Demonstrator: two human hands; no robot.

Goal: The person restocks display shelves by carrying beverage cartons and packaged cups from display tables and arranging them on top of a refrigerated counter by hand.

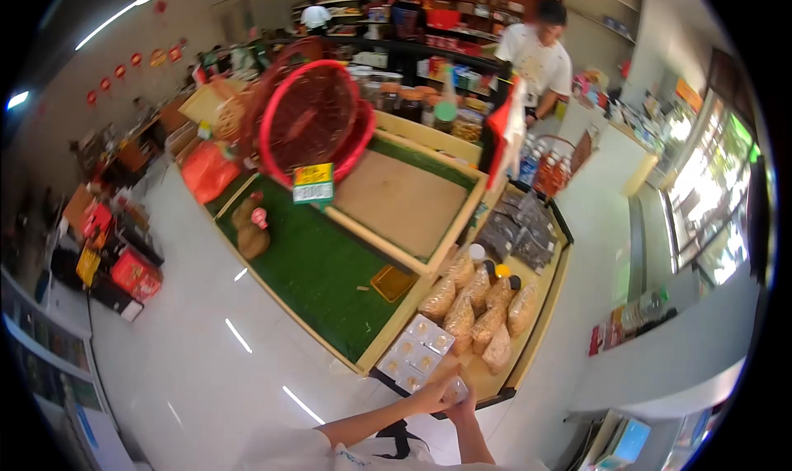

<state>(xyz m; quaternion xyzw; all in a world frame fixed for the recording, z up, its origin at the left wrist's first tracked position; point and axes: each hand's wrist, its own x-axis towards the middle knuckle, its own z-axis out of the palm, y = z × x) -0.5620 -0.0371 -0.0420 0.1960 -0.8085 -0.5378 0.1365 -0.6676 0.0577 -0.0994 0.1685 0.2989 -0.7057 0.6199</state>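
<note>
Over the near end of the display stand, my left hand [431,398] and my right hand [465,403] meet around a small clear plastic box [454,390]. Fingers of both hands are closed on it; its contents are too small to make out. Just beyond my left hand lie several similar clear boxes [410,359] in rows, each with something small and yellowish inside. Behind them, several bags of tan, grain-like food [473,294] lie together, some beside white, yellow or black caps. Farther back are dark packets [518,230].
A green-lined wooden shelf [318,281] adjoins on the left, holding a yellow tray [393,284] and brown gourd-shaped item [252,230]. Red-rimmed baskets [318,120] stand above it with a price card [313,183]. A person in a white shirt [536,58] stands behind the stand.
</note>
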